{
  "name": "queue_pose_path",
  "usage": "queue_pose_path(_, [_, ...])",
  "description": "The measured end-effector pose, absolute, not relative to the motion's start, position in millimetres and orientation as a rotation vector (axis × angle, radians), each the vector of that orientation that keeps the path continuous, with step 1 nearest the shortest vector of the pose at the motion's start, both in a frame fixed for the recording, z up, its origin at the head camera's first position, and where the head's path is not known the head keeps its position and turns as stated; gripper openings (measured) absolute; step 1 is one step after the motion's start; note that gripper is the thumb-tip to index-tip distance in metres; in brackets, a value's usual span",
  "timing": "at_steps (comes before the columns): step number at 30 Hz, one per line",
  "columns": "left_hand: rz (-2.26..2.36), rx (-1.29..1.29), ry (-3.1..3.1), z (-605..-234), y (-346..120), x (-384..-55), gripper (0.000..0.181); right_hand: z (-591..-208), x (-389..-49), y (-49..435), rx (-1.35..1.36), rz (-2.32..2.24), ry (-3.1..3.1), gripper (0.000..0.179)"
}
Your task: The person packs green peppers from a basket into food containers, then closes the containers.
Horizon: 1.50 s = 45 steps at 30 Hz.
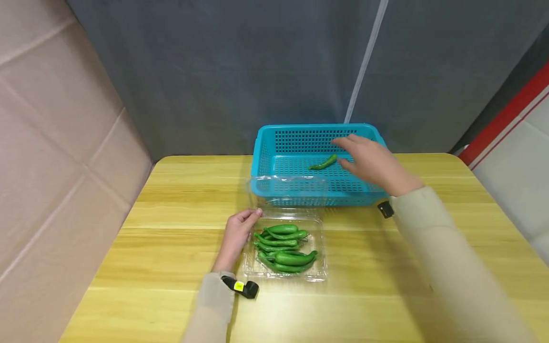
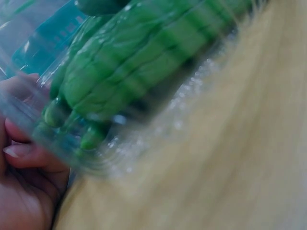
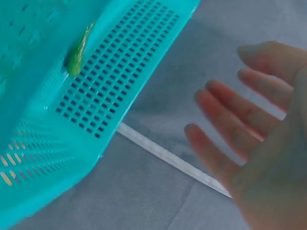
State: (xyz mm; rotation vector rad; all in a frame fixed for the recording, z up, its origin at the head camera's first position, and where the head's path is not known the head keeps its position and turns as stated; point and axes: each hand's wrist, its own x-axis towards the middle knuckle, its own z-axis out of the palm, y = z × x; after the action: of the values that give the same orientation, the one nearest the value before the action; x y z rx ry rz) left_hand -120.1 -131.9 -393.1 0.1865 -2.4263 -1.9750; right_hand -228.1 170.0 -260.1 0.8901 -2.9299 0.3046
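Observation:
Several green chili peppers (image 1: 285,247) lie in a clear plastic clamshell box (image 1: 320,267), whose raised lid (image 1: 291,193) leans against the blue basket's front. At the box's left edge my left hand (image 1: 237,233) pinches the rim between thumb and fingers; the left wrist view shows this grip and the peppers (image 2: 129,62) behind the clear wall. One green chili pepper (image 1: 324,163) rests on the floor of the blue plastic basket (image 1: 317,127). Above the basket's right part hovers my right hand (image 1: 371,159), fingers spread and holding nothing, apart from that pepper.
The wooden table (image 1: 171,228) carries the box, with the basket behind it near the back edge. A grey curtain (image 1: 214,81) hangs directly behind the table. A pale padded wall (image 1: 55,119) stands at the left, and a red and white panel (image 1: 514,119) at the right.

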Motion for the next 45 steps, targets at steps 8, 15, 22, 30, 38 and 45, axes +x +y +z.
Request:
queue_pose_path(8, [-2.007, 0.220, -2.417, -394, -133, -116, 0.031, -255, -268, 162, 1.018, 0.336, -3.046, 0.043])
queue_pose_path(15, [-1.993, 0.187, -2.431, -391, -130, -116, 0.032, -263, -294, 168, 1.020, 0.314, -3.114, 0.038])
queue_pose_path(22, [-1.967, 0.187, -2.416, -419, -133, -125, 0.041, -281, -310, 168, 1.064, 0.221, -3.095, 0.032])
queue_pose_path(30, [-1.977, 0.243, -2.394, -404, -137, -107, 0.034, -301, -321, 150, 1.079, 0.149, -3.148, 0.030])
queue_pose_path(38, [-1.934, 0.228, -2.418, -385, -137, -99, 0.034, -309, -325, 141, 1.024, 0.129, -3.220, 0.031])
queue_pose_path(45, [-1.914, 0.210, -2.439, -387, -136, -96, 0.032, -324, -325, 134, 1.044, 0.085, -3.280, 0.032])
